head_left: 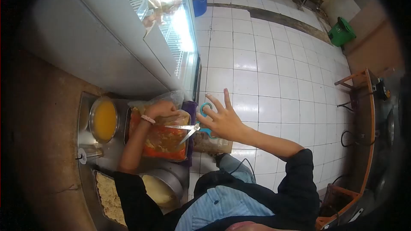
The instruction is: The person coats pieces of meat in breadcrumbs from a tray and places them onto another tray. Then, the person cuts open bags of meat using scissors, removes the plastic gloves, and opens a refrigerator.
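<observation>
In my right hand [227, 122] is a pair of scissors [196, 127] with teal handles. Its blades are spread apart and point left over a clear plastic bag [165, 139]. Orange-red and yellowish food fills the bag, which lies on the metal counter at the fridge's near corner. My left hand [162, 109] has its fingers curled at the upper end of the bag, by the loose plastic; the fingertips are partly hidden. A purple cloth [189, 110] runs along the bag's right side.
Left of the bag stand a metal bowl of yellow liquid [105, 119] and a metal cup [90, 155]. Nearer me are a tray of crumbly food [109, 194] and a metal pot [171, 179]. A lit glass-door fridge [171, 30] rises ahead. An orange-framed table [368, 145] stands right.
</observation>
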